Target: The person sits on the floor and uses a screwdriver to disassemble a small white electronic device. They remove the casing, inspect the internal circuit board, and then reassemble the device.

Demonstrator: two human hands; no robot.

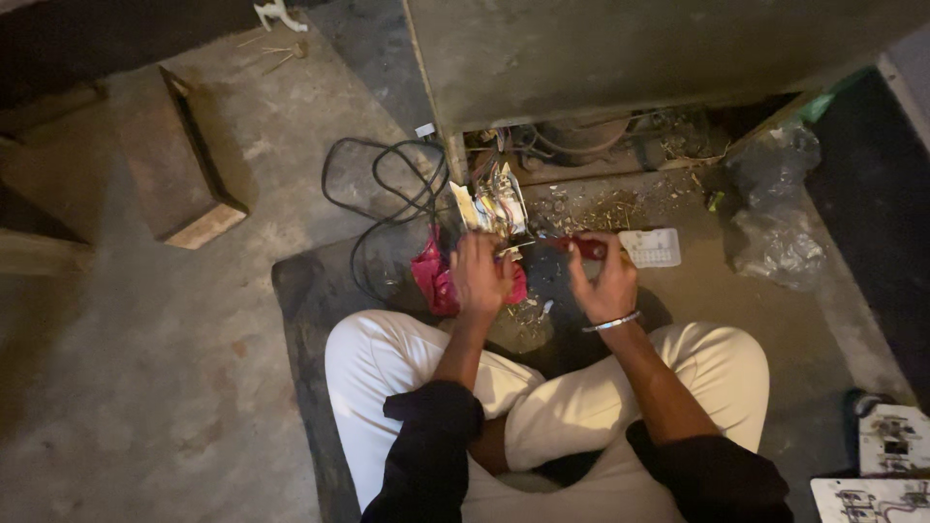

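Note:
I sit cross-legged on a dark mat (310, 320) on a concrete floor. My left hand (480, 276) grips a small white electrical part with coloured wires (494, 205) that comes out from under a large grey appliance (620, 48). My right hand (605, 281), with a metal bracelet on the wrist, holds a red-handled screwdriver (572, 246) whose tip points left toward that part. A pink rag (436, 281) lies just under my left hand.
A black cable (387, 194) loops on the floor left of the appliance. A white plastic cover (651, 247) lies by my right hand. A crumpled clear plastic bag (780, 208) is at right. A brick-like block (179, 160) stands at left. Circuit boards (886, 465) lie at the lower right.

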